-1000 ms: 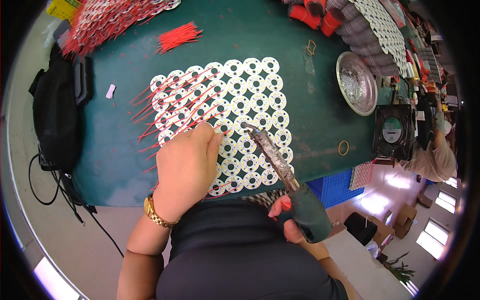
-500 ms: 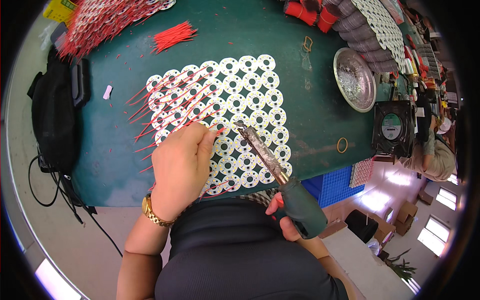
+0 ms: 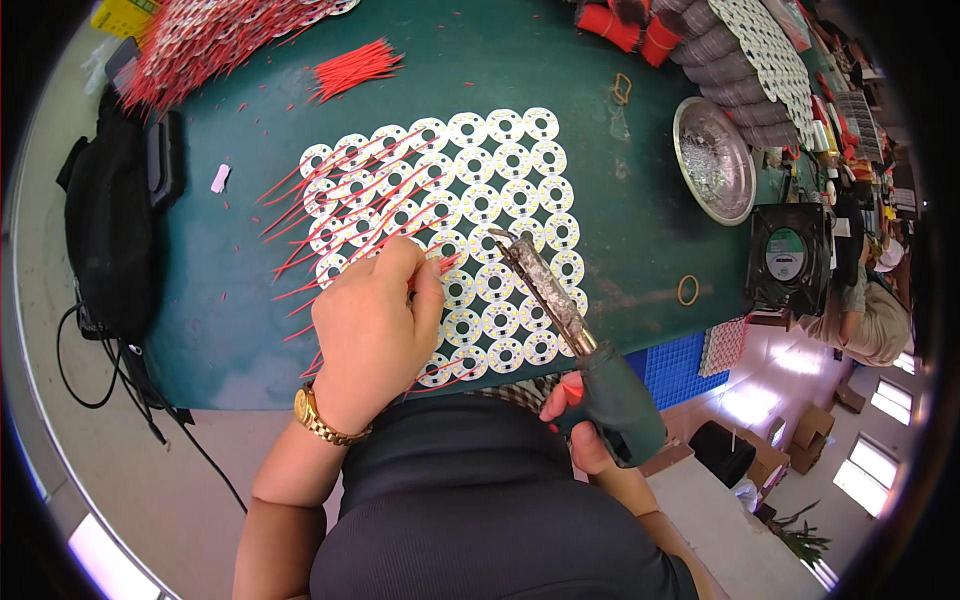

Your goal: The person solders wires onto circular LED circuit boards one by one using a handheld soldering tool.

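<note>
A panel of round white LED boards (image 3: 520, 198) lies on the green table in front of me, with red wires fanning leftward from its left-hand boards. My left hand (image 3: 372, 325), wearing a gold watch, is closed in a pinch over the panel's lower left part. Short ends of red wire (image 3: 449, 262) stick out past its fingertips. My right hand (image 3: 585, 447) grips the dark green handle of a soldering iron (image 3: 622, 405). Its metal barrel slants up and left, and the tip hangs over the panel's middle boards, right of my left hand. Contact with a board cannot be told.
Beyond the panel lies a bundle of red wires (image 3: 357, 70), with a heap of wired boards (image 3: 215, 45) at far left. A metal bowl (image 3: 742, 195) and a black fan (image 3: 788, 262) stand at right. A black bag (image 3: 110, 240) rests at the left edge.
The soldering iron's tip has shifted slightly up and right over the boards. My left hand keeps its pinch on the red wires. The whole view has moved a little.
</note>
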The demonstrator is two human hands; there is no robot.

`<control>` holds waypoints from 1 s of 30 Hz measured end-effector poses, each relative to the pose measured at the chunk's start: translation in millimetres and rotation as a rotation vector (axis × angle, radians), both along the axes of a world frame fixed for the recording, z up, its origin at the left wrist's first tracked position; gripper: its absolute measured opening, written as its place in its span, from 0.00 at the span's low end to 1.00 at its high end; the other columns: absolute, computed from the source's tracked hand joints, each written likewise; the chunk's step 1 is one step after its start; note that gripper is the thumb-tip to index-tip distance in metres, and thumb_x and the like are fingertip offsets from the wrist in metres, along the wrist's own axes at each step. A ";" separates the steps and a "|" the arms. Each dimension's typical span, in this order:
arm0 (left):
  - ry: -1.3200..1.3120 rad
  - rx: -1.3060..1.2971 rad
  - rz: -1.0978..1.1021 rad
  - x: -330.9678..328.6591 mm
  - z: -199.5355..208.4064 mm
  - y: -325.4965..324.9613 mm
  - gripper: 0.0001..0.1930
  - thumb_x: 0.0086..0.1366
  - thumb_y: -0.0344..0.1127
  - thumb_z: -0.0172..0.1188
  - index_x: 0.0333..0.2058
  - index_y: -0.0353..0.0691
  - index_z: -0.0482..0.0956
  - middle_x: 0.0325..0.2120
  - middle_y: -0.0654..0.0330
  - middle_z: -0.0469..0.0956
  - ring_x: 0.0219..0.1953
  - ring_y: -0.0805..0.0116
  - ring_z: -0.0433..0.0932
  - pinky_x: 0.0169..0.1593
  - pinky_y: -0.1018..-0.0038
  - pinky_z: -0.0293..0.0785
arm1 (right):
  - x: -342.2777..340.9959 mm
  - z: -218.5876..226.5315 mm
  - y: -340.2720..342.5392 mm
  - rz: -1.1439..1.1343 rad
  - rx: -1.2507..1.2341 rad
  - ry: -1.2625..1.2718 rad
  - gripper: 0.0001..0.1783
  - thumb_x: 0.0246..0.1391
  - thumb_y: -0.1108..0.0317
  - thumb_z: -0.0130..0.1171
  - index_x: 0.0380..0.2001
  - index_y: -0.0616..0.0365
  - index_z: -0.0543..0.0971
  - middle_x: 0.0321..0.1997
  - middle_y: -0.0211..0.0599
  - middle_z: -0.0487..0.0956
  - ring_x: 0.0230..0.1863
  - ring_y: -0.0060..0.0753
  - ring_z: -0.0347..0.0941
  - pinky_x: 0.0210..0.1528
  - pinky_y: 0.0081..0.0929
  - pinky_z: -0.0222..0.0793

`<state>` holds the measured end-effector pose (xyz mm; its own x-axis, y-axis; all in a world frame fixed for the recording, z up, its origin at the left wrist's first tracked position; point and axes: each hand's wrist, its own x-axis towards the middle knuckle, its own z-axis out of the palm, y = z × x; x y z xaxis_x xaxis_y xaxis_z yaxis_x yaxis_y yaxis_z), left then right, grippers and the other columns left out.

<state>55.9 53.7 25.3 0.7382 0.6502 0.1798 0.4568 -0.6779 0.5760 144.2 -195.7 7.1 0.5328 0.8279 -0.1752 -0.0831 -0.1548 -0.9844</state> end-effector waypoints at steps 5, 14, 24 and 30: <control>-0.007 -0.039 0.067 1.0 -0.7 -0.9 0.08 0.56 0.31 0.63 0.23 0.43 0.72 0.11 0.63 0.70 0.14 0.65 0.70 0.18 0.68 0.61 | 2.5 7.1 -0.7 0.099 -0.036 -0.077 0.36 0.57 0.51 0.59 0.60 0.66 0.64 0.33 0.42 0.74 0.34 0.31 0.73 0.34 0.26 0.70; 0.037 -0.021 0.073 2.8 1.9 -0.3 0.10 0.54 0.33 0.65 0.20 0.44 0.72 0.11 0.64 0.69 0.13 0.66 0.70 0.18 0.69 0.62 | -1.5 10.2 -1.3 0.118 -0.045 -0.177 0.29 0.58 0.54 0.57 0.54 0.66 0.68 0.34 0.40 0.74 0.33 0.29 0.72 0.34 0.25 0.69; 0.057 -0.013 0.093 4.5 1.5 -1.2 0.11 0.53 0.34 0.66 0.20 0.44 0.71 0.11 0.65 0.70 0.13 0.66 0.71 0.18 0.69 0.62 | -5.8 2.1 3.9 0.073 -0.113 -0.248 0.17 0.54 0.57 0.59 0.32 0.64 0.76 0.26 0.36 0.75 0.25 0.26 0.71 0.27 0.23 0.67; 0.059 -0.004 0.088 5.6 1.9 -1.0 0.12 0.53 0.34 0.66 0.19 0.44 0.70 0.11 0.65 0.71 0.14 0.66 0.71 0.18 0.69 0.62 | -4.6 -11.0 -2.7 0.114 -0.106 -0.516 0.15 0.53 0.61 0.58 0.31 0.66 0.76 0.25 0.40 0.76 0.24 0.29 0.72 0.26 0.24 0.68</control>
<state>61.4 52.7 27.2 0.6877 0.7134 0.1346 0.5475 -0.6315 0.5490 139.6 -198.5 -3.9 0.4797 0.8774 0.0006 0.4308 -0.2349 -0.8713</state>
